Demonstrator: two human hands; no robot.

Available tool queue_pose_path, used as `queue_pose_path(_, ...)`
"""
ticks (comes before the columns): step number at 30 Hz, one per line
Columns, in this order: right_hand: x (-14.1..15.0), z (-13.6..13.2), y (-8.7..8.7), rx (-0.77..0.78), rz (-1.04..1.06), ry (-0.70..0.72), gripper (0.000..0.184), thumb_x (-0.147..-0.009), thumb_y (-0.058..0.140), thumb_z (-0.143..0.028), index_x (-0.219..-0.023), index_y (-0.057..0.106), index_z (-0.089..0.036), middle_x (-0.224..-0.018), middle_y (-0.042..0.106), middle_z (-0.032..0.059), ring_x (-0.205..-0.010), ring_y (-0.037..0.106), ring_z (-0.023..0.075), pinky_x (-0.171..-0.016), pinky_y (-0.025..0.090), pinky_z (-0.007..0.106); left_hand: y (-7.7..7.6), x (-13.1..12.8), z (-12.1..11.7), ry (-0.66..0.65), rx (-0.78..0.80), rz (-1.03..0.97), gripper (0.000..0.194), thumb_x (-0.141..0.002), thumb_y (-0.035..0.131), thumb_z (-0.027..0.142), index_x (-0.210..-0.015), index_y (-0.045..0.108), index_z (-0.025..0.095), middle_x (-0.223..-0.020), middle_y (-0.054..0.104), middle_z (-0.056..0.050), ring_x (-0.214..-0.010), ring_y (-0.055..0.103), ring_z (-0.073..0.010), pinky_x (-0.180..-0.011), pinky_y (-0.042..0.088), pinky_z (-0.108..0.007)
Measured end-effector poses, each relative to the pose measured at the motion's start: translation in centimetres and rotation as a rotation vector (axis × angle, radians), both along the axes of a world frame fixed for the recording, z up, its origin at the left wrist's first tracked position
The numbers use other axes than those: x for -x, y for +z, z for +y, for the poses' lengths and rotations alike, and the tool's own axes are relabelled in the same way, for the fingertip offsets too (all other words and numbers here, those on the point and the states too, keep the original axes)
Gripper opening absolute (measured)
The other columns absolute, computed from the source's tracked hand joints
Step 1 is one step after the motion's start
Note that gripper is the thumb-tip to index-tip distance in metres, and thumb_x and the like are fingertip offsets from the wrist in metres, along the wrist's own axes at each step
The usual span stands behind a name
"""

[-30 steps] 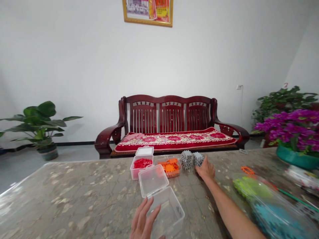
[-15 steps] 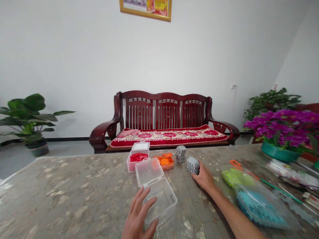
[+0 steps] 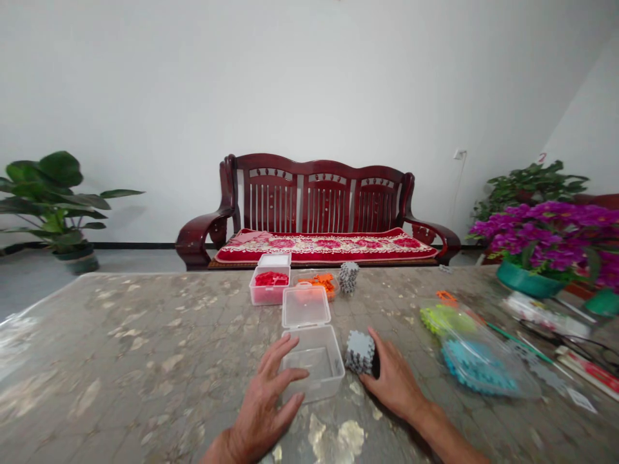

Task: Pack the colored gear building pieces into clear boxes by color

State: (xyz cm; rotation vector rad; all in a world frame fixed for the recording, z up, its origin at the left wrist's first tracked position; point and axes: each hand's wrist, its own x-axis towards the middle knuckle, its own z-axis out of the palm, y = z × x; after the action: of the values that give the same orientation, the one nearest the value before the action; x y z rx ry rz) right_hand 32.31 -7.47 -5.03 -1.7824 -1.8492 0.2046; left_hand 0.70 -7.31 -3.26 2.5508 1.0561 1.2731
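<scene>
My right hand (image 3: 394,377) is closed round the right side of a stack of grey toothed tiles (image 3: 359,352), just right of a clear plastic box (image 3: 333,377). The box stands with its hinged lid (image 3: 306,307) tipped back, and no tiles show inside. My left hand (image 3: 273,386) has its fingers spread at the box's left side, some of them over its rim. A second stack of grey tiles (image 3: 349,277) stands farther back. Beside it are a tub of orange tiles (image 3: 320,281) and an open box of red tiles (image 3: 271,279).
On the right lies a clear container with blue tiles (image 3: 476,367) and yellow-green tiles (image 3: 445,320). Near it are an orange piece (image 3: 445,296), a green stick (image 3: 520,341) and a pot of purple flowers (image 3: 532,277). A wooden bench (image 3: 326,174) stands behind the table.
My right hand has brought one grey stack nearer, from beside the other stack to the clear box's right side. The clear box now sits straighter, with my left hand still at it.
</scene>
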Motion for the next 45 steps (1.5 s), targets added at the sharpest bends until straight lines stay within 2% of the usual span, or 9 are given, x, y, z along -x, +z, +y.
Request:
queue_pose_path(3,-0.4,-0.5,0.6,0.025,0.01,0.034,0.092,-0.065,0.069,-0.022,-0.152,0.038,-0.021,-0.128,0.065,0.0133,-0.118,0.06,0.0324,-0.105,0.044,0.05,0.1,0.1,0.1,-0.026,0.02,-0.045,0.031,-0.097,0.049,0.034,-0.123,0.066,0.026,-0.155,0.043,-0.011,-0.143,0.041,-0.0323,-0.112,0.043,-0.052)
queue_pose_path(6,-0.9,-0.7,2.2,0.013,0.065,0.078,0.094,-0.062,0.072,-0.021,-0.15,0.041,-0.024,-0.135,0.062,0.0113,-0.123,0.057,0.0319,-0.109,0.041,0.05,0.1,0.1,0.3,-0.016,0.056,-0.09,0.039,-0.1,0.044,0.04,-0.134,0.059,0.027,-0.158,0.036,-0.012,-0.145,0.037,-0.0333,-0.115,0.039,-0.054)
queue_pose_path(11,0.1,-0.8,5.7,-0.082,0.071,0.082,0.087,-0.065,0.073,-0.025,-0.147,0.045,-0.029,-0.139,0.058,0.0075,-0.128,0.052,0.0294,-0.111,0.038,0.048,0.2,-0.3,0.8,0.006,0.141,-0.105,0.045,-0.101,0.044,0.045,-0.14,0.053,0.026,-0.162,0.027,-0.014,-0.149,0.029,-0.0362,-0.116,0.033,-0.06)
queue_pose_path(15,1.7,-0.5,6.7,-0.08,0.01,0.119,0.078,-0.067,0.074,-0.025,-0.142,0.053,-0.027,-0.129,0.066,0.0087,-0.121,0.056,0.0305,-0.107,0.041,0.048,0.1,-0.5,1.0,-0.027,0.205,-0.125,0.048,-0.1,0.045,0.05,-0.14,0.053,0.025,-0.163,0.024,-0.015,-0.148,0.03,-0.0366,-0.116,0.034,-0.059)
queue_pose_path(19,1.7,-0.2,5.9,-0.067,0.115,0.078,0.068,-0.069,0.07,-0.024,-0.135,0.058,-0.027,-0.119,0.069,0.0077,-0.113,0.06,0.0284,-0.104,0.044,0.047,-0.1,-0.4,1.1,-0.048,0.238,-0.157,0.046,-0.098,0.049,0.052,-0.133,0.059,0.024,-0.161,0.029,-0.016,-0.146,0.035,-0.0365,-0.115,0.036,-0.056)
queue_pose_path(26,-1.9,1.4,4.0,-0.054,0.537,0.021,0.074,-0.071,0.069,-0.039,-0.14,0.05,-0.023,-0.127,0.068,0.0117,-0.117,0.064,0.0276,-0.104,0.047,0.045,-0.5,-0.5,1.3,-0.054,0.226,-0.21,0.04,-0.096,0.05,0.05,-0.12,0.066,0.022,-0.158,0.034,-0.015,-0.144,0.039,-0.0359,-0.115,0.038,-0.054)
queue_pose_path(34,-3.7,2.3,1.0,0.078,0.623,-0.091,0.074,-0.063,0.066,-0.036,-0.134,0.055,-0.02,-0.129,0.067,0.0147,-0.119,0.063,0.0294,-0.106,0.046,0.046,-0.7,-0.2,0.9,-0.084,0.249,-0.17,0.037,-0.095,0.051,0.049,-0.117,0.066,0.023,-0.158,0.034,-0.014,-0.142,0.04,-0.035,-0.113,0.039,-0.052)
queue_pose_path(42,-5.8,2.8,-0.4,0.02,0.609,-0.191,0.073,-0.064,0.068,-0.039,-0.133,0.054,-0.02,-0.127,0.068,0.0152,-0.119,0.064,0.0303,-0.106,0.046,0.047,-0.7,-0.2,1.0,-0.082,0.254,-0.149,0.038,-0.094,0.052,0.049,-0.118,0.065,0.023,-0.157,0.033,-0.014,-0.141,0.041,-0.0352,-0.113,0.039,-0.051)
queue_pose_path(45,-5.7,2.6,-0.6,0.026,0.57,-0.17,0.072,-0.065,0.068,-0.035,-0.135,0.054,-0.021,-0.125,0.069,0.0135,-0.116,0.065,0.0288,-0.104,0.047,0.046,-0.8,-0.2,1.1,-0.086,0.258,-0.147,0.037,-0.094,0.052,0.048,-0.119,0.065,0.023,-0.157,0.033,-0.014,-0.141,0.04,-0.0355,-0.113,0.039,-0.052)
